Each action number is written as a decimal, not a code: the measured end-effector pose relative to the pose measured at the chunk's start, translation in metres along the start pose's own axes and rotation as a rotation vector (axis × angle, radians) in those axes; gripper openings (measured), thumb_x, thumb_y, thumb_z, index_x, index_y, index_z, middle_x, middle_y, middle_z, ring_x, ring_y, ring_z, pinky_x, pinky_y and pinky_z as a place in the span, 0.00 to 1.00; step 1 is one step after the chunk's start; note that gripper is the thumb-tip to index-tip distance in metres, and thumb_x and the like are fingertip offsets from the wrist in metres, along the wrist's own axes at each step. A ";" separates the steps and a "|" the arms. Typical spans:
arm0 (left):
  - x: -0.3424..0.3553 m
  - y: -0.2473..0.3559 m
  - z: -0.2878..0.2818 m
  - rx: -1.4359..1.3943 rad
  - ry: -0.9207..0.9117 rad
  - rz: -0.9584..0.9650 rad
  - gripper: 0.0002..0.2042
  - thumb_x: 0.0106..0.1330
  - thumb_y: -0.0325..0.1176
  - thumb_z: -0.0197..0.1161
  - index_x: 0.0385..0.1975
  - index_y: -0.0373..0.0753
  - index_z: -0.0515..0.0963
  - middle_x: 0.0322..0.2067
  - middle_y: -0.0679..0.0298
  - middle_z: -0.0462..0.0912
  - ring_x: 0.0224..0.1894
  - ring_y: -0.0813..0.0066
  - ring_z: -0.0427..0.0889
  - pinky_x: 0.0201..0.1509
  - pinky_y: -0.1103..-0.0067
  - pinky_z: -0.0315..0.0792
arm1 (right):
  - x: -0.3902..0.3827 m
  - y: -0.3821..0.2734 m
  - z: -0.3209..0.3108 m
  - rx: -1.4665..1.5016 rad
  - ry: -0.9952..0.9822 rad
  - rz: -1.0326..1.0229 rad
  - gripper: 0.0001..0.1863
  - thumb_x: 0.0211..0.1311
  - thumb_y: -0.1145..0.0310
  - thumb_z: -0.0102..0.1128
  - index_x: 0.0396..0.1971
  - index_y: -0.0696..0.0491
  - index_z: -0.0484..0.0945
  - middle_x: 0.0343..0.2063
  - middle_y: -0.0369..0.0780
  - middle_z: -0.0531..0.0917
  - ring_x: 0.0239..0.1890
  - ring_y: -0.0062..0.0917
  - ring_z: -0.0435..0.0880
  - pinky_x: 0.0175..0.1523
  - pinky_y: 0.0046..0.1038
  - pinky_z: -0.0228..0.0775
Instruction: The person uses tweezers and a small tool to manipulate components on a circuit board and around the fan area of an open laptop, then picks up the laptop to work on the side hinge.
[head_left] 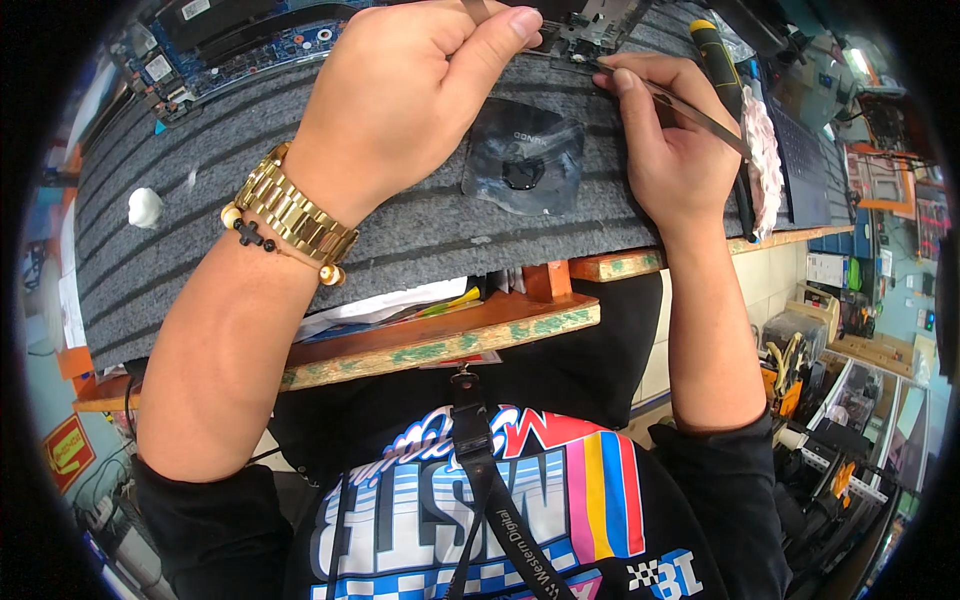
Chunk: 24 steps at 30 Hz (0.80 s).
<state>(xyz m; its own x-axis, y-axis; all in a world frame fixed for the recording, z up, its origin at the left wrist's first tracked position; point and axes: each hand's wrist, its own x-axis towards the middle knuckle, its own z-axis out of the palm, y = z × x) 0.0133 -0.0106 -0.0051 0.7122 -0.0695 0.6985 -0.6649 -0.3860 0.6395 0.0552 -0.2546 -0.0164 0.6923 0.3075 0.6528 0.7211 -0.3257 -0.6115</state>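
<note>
At the far edge of the mat, my left hand (410, 85) is closed in a pinch around a thin, dark metal strip (477, 10) whose full shape is hidden. My right hand (680, 140) grips a pair of metal tweezers (705, 122), their tips pointing left toward a small dark assembly (590, 35). Beyond my left hand lies an opened laptop with a blue circuit board (255, 45), partly covered by the hand. Between my wrists rests a small dark plastic pouch (500, 150) with a glossy black patch on it.
A ribbed grey mat (420, 225) covers the wooden bench (450, 345). A white cotton ball (145, 207) sits at left. To the right are a yellow-and-black handled tool (712, 55), a crumpled pinkish-white cloth (765, 165) and a dark laptop (805, 165). Papers (385, 305) fill a shelf under the benchtop.
</note>
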 end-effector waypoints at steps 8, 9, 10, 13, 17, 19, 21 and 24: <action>0.000 0.005 0.000 0.045 -0.004 -0.029 0.12 0.80 0.31 0.66 0.39 0.28 0.89 0.37 0.49 0.93 0.36 0.59 0.94 0.42 0.73 0.85 | 0.000 -0.001 0.000 -0.046 -0.021 -0.042 0.05 0.69 0.82 0.69 0.41 0.60 0.88 0.39 0.41 0.93 0.40 0.23 0.93 0.49 0.24 0.86; 0.000 0.004 -0.001 0.046 -0.005 -0.026 0.12 0.80 0.31 0.66 0.39 0.28 0.89 0.37 0.49 0.93 0.36 0.59 0.94 0.42 0.73 0.85 | 0.001 -0.002 -0.001 -0.065 -0.016 -0.042 0.04 0.68 0.82 0.70 0.41 0.60 0.88 0.39 0.41 0.93 0.40 0.23 0.92 0.49 0.25 0.86; 0.000 0.002 0.000 0.018 -0.002 -0.034 0.12 0.80 0.31 0.66 0.39 0.28 0.89 0.37 0.49 0.93 0.36 0.59 0.94 0.42 0.73 0.85 | 0.001 -0.001 -0.001 -0.065 -0.016 -0.043 0.04 0.68 0.82 0.70 0.41 0.60 0.88 0.39 0.41 0.93 0.40 0.23 0.92 0.49 0.25 0.86; -0.001 0.000 0.000 -0.013 0.003 -0.036 0.12 0.80 0.31 0.66 0.38 0.27 0.89 0.37 0.48 0.93 0.36 0.59 0.94 0.42 0.73 0.85 | 0.001 0.001 0.000 -0.079 0.005 -0.057 0.04 0.68 0.81 0.71 0.40 0.60 0.88 0.39 0.41 0.93 0.40 0.23 0.92 0.48 0.25 0.86; 0.000 0.001 0.000 -0.009 0.001 -0.042 0.12 0.80 0.31 0.66 0.39 0.27 0.89 0.37 0.48 0.93 0.36 0.59 0.94 0.42 0.73 0.85 | 0.001 -0.002 0.000 -0.070 -0.011 -0.074 0.04 0.67 0.82 0.71 0.40 0.60 0.88 0.40 0.42 0.93 0.40 0.24 0.93 0.48 0.26 0.87; 0.000 0.004 -0.002 0.025 -0.009 -0.045 0.12 0.80 0.31 0.66 0.39 0.27 0.89 0.37 0.48 0.93 0.36 0.59 0.94 0.42 0.73 0.85 | 0.001 -0.003 0.000 -0.064 -0.009 -0.063 0.04 0.67 0.82 0.71 0.40 0.60 0.87 0.40 0.42 0.93 0.40 0.24 0.93 0.48 0.26 0.87; 0.000 0.005 -0.002 0.059 -0.018 -0.046 0.12 0.80 0.31 0.66 0.39 0.27 0.90 0.37 0.48 0.93 0.36 0.59 0.94 0.42 0.73 0.85 | 0.001 -0.002 0.001 -0.063 0.000 -0.069 0.04 0.67 0.82 0.71 0.40 0.60 0.87 0.40 0.41 0.93 0.40 0.24 0.93 0.48 0.26 0.87; 0.000 0.004 -0.001 0.044 -0.009 -0.046 0.12 0.80 0.32 0.66 0.40 0.28 0.90 0.37 0.48 0.93 0.36 0.60 0.94 0.42 0.73 0.85 | 0.002 -0.003 0.000 -0.112 -0.021 -0.078 0.04 0.67 0.82 0.70 0.40 0.60 0.87 0.40 0.41 0.93 0.41 0.24 0.93 0.48 0.26 0.88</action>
<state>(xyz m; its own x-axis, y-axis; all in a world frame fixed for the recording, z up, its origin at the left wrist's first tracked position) 0.0101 -0.0110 -0.0023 0.7439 -0.0587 0.6657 -0.6209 -0.4292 0.6559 0.0542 -0.2530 -0.0128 0.6352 0.3546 0.6862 0.7667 -0.3972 -0.5044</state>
